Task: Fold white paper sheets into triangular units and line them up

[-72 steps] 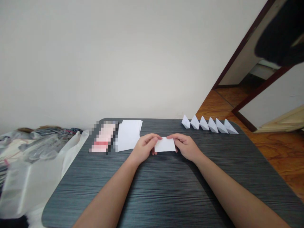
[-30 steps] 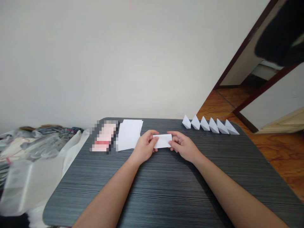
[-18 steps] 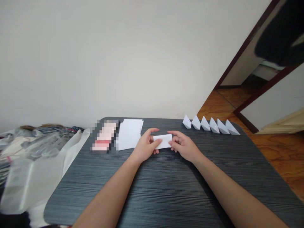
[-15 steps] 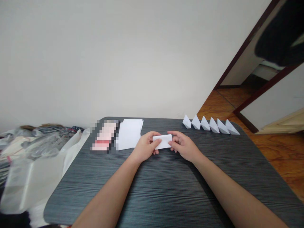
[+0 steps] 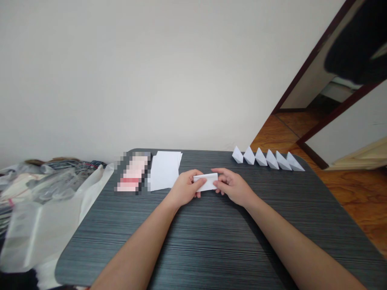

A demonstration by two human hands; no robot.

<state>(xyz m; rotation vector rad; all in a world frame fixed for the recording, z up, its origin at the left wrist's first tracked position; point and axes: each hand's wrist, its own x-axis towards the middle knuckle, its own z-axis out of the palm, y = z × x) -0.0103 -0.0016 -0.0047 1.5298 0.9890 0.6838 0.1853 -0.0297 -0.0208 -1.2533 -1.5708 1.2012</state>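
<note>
A small folded piece of white paper (image 5: 208, 182) is held between my two hands above the dark table. My left hand (image 5: 186, 186) pinches its left end, with the thumb lying on the near face and the fingers behind. At the right end, my right hand (image 5: 232, 186) grips the paper with its thumb in front; its index finger is raised off the upper edge. The far side of the paper and the fingertips behind it are hidden.
Several folded white paper shapes (image 5: 258, 157) stand in a row at the table's back right. White sheets (image 5: 165, 171) lie left of my hands, beside a blurred pinkish object (image 5: 133, 173). Clothes and plastic bags (image 5: 57, 181) are heaped left of the dark table (image 5: 211, 241).
The folded paper has shifted slightly left and down, along with my hands. My left thumb has slid a little to the right across its face.
</note>
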